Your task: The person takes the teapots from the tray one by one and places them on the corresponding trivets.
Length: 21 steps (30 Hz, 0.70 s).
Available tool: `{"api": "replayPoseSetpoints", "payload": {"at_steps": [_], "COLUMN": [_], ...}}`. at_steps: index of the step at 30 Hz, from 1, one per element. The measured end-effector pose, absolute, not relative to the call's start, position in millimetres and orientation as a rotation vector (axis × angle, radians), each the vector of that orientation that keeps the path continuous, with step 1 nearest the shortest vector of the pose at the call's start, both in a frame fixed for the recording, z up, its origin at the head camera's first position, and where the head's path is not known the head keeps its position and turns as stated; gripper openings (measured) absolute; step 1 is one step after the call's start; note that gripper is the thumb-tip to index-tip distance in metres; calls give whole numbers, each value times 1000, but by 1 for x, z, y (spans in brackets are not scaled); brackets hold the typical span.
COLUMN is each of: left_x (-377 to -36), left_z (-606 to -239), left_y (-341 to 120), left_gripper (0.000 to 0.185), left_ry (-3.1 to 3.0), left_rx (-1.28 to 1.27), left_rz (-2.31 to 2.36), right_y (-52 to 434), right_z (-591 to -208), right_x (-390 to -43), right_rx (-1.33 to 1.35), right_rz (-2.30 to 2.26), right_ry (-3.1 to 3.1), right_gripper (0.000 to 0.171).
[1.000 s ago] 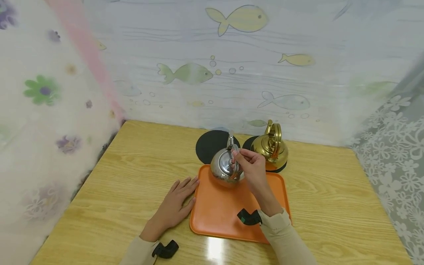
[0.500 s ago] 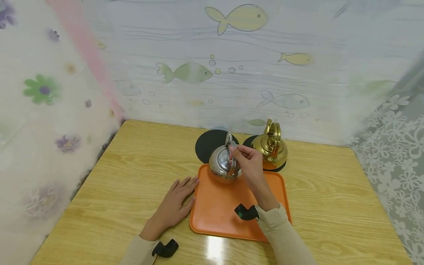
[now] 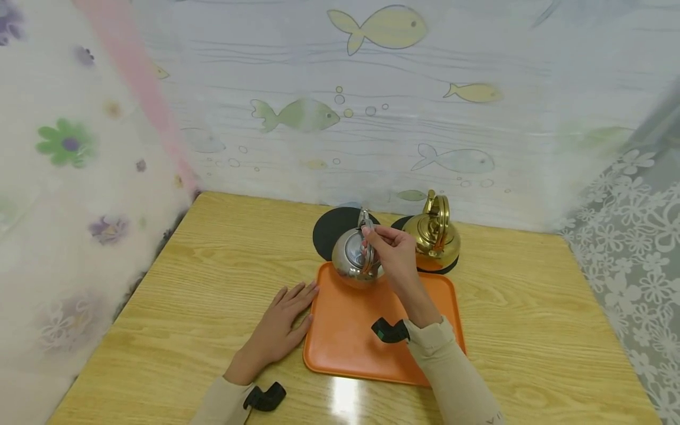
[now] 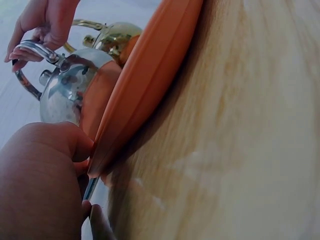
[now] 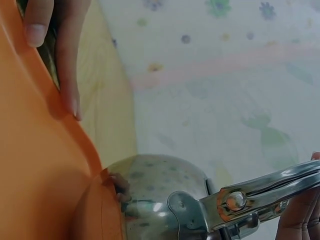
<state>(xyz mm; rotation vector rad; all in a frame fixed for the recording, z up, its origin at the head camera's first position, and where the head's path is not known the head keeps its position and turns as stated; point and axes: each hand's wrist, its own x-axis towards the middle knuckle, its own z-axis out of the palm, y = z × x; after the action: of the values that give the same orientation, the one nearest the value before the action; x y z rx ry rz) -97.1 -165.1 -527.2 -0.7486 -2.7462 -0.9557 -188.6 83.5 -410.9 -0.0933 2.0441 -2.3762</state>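
Observation:
A shiny silver kettle (image 3: 350, 265) hangs by its arched handle from my right hand (image 3: 397, 254), whose thumb and fingers grip the handle. It overlaps the far left part of the orange tray (image 3: 361, 336) and the near edge of the left black round mat (image 3: 334, 230) in the head view. In the right wrist view the kettle body (image 5: 160, 200) mirrors the orange tray. My left hand (image 3: 278, 324) lies with fingers spread on the table, fingertips right at the tray's left rim. Its fingers touch the tray edge (image 4: 100, 155) in the left wrist view.
A gold kettle (image 3: 432, 236) stands on a second black mat (image 3: 448, 267) at the back right, close beside my right hand. Behind the wooden table (image 3: 239, 236) rises a curtain (image 3: 297, 71) printed with fish. Lace fabric (image 3: 632, 254) hangs along the right side.
My right hand has moved the silver kettle slightly left and away from me, toward the left mat. The left hand has stayed at the tray's edge.

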Motion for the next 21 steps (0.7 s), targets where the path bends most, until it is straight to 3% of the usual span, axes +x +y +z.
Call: {"api": "replayPoseSetpoints", "payload": {"at_steps": [21], "left_x": [-97], "left_z": [-527], "left_y": [-166], "left_gripper": [52], "left_ry": [-2743], "left_rx": [-760], "left_rz": [-963], "right_y": [78], "right_z": [-408], "right_x": [-202], "right_rx": [-53], "right_rz": [-2341], "right_ry": [2067], "right_gripper": [38]}}
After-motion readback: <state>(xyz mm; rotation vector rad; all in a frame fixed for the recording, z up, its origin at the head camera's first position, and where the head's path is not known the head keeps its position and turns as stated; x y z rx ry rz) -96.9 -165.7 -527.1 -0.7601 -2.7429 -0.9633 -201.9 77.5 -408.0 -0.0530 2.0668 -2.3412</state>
